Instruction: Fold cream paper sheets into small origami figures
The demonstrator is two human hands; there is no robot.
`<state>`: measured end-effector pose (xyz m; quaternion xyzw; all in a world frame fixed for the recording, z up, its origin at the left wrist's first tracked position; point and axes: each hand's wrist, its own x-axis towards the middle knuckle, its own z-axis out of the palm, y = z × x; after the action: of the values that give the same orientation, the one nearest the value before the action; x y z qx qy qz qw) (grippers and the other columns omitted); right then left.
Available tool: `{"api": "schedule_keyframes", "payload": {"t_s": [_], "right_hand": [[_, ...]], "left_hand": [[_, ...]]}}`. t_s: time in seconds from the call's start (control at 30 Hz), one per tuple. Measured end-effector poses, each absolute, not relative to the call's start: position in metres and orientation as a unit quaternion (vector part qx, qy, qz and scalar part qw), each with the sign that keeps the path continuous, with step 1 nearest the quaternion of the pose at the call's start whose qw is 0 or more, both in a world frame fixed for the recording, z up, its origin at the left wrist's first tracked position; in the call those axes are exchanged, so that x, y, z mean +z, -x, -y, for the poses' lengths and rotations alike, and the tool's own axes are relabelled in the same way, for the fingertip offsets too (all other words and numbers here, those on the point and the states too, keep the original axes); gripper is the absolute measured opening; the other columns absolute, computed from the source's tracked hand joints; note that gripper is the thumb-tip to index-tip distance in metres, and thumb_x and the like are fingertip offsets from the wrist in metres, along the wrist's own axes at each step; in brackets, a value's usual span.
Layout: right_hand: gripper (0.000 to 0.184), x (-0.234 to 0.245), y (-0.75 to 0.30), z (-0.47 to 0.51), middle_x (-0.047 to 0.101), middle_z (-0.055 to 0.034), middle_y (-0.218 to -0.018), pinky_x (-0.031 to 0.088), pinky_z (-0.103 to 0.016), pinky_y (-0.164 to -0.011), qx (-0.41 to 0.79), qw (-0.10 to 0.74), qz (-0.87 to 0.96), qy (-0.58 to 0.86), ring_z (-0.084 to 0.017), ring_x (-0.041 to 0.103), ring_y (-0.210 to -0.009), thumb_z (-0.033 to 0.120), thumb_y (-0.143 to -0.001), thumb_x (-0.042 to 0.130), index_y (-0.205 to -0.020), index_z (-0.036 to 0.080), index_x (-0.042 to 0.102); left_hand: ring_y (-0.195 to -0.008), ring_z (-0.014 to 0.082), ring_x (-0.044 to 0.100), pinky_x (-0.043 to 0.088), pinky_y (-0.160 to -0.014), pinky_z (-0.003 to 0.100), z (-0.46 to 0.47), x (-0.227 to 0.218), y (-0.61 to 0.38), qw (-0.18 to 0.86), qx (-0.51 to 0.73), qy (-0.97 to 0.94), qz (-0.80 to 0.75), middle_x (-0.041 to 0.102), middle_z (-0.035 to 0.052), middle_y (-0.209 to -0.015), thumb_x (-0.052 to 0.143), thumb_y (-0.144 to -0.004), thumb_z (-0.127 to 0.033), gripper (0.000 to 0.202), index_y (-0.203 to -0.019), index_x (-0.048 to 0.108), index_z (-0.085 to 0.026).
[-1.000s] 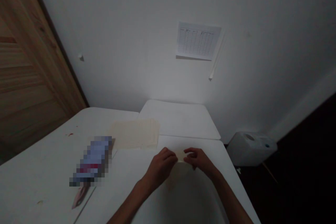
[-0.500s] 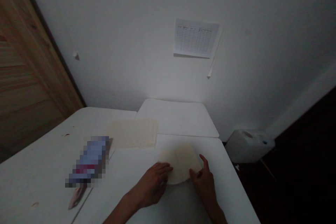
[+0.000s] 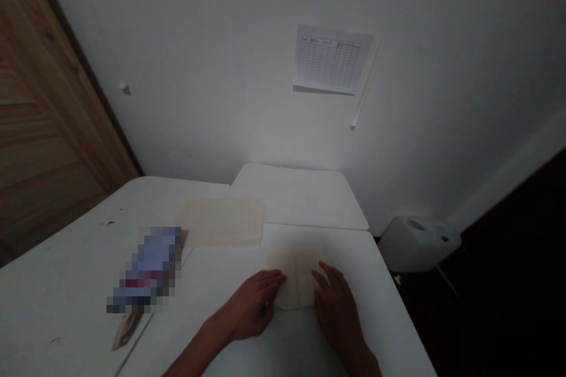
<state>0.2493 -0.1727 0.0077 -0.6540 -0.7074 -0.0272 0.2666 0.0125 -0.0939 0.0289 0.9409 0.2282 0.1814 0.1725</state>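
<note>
A folded cream sheet, perhaps paper (image 3: 295, 278), lies flat on the white table (image 3: 367, 274), with a crease running down its middle. My left hand (image 3: 254, 306) rests against its left side, fingertips on the edge. My right hand (image 3: 338, 312) lies on its lower right part, fingers spread. Neither hand grips it. Farther back, a stack of similar cream sheets (image 3: 221, 222) lies on the table. To the left of my hands sits a pixelated blue and red packet (image 3: 148, 268), its markings unreadable.
A pinkish strip (image 3: 126, 330) lies under the packet's near end, and a small red stain (image 3: 107, 224) marks the table. A white padded board (image 3: 296, 197) stands behind the table. A white plastic box (image 3: 418, 244) sits beyond the right edge, beside a wooden door (image 3: 48, 100) and a wall chart (image 3: 329, 59).
My hands pinched the sheet together a second ago, then moved apart. The sheet went from a small pinched shape to a wider rounded one, and now lies flatter and more squared under both hands.
</note>
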Motion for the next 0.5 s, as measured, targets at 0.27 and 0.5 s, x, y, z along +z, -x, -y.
{"api": "schedule_keyframes", "payload": {"t_s": [0.27, 0.5], "right_hand": [[0.029, 0.011, -0.241, 0.174, 0.061, -0.0047, -0.125, 0.043, -0.040, -0.100, 0.043, 0.234, 0.776, 0.584, -0.022, 0.052, -0.117, 0.016, -0.093, 0.047, -0.115, 0.025, 0.063], [0.026, 0.008, -0.244, 0.180, 0.060, -0.0054, -0.124, 0.042, -0.040, -0.100, 0.045, 0.248, 0.768, 0.589, -0.022, 0.051, -0.116, 0.016, -0.092, 0.049, -0.111, 0.025, 0.064]], "left_hand": [[-0.128, 0.0267, 0.046, 0.041, -0.106, 0.046, 0.093, 0.028, -0.004, 0.146, 0.184, -0.944, -0.232, 0.055, 0.0121, -0.134, 0.049, -0.067, -0.003, 0.061, -0.127, 0.052, -0.015], [-0.126, 0.0249, 0.049, 0.042, -0.105, 0.048, 0.095, 0.016, 0.013, 0.153, 0.249, -0.925, -0.242, 0.058, 0.0091, -0.131, 0.047, -0.078, -0.005, 0.038, -0.111, 0.058, -0.020]]}}
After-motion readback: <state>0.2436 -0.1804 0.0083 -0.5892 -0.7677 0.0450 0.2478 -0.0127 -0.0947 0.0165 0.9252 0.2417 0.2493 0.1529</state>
